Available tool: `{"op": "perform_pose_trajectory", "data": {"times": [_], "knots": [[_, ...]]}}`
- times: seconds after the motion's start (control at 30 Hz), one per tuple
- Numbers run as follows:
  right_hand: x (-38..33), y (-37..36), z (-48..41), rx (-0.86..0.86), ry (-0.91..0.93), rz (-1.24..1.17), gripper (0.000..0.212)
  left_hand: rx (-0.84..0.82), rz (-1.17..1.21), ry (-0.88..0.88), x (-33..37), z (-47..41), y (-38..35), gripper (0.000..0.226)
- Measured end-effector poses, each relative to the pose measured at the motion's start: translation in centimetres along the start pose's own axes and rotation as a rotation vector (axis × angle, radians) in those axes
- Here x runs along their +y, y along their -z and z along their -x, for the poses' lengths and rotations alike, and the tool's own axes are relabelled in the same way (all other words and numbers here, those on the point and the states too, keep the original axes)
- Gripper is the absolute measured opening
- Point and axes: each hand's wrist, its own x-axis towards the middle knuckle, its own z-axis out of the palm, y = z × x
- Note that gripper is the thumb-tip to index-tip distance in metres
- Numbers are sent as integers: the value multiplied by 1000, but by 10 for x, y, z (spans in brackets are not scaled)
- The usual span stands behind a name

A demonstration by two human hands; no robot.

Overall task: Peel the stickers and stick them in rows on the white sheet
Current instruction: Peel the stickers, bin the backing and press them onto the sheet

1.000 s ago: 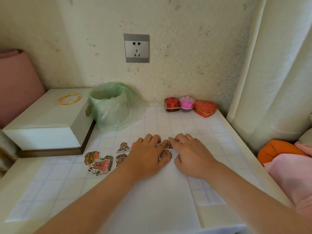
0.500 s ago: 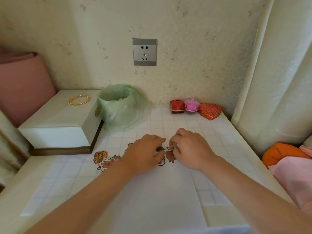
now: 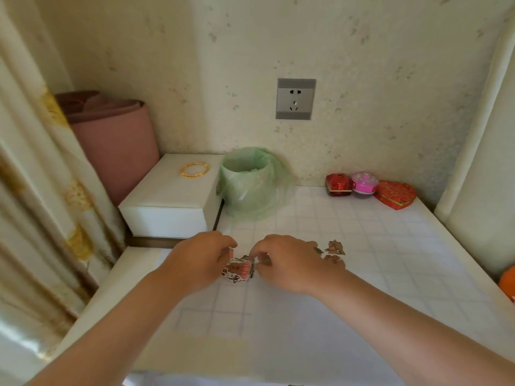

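Fingertips (image 3: 232,247) of our left hand (image 3: 200,263) and right hand (image 3: 287,263) pinch 1 sticker (image 3: 239,270) left of 2 placed stickers (image 3: 335,252); we peel slowly from edge, keep it flat.

Both forearms are bare up to the frame's edge, with no sleeve showing. The left hand (image 3: 202,259) and right hand (image 3: 287,261) wear no rings, watch, or gloves.

Both forearms reached forward, converging; left hand (image 3: 199,260) and right hand (image 3: 284,263) close together, fingers (image 3: 257,250) curled inward, pinching.
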Motion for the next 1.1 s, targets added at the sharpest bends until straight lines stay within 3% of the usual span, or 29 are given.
{"op": "perform_pose_trajectory", "data": {"times": [0.17,0.3,0.83,1.1], "knots": [[-14,-14,-13,-43,-38,123,40,-92,-47,-28,-10,9,-1,13],[-17,-17,-17,-58,-55,142,39,-193,-46,-46,-14,11,-6,28],[-13,-7,-27,1,-353,-494,16,-168,242,123,-11,6,-3,26],[-21,7,-23,-57,-405,-864,15,-21,750,244,-2,-1,7,5]]}}
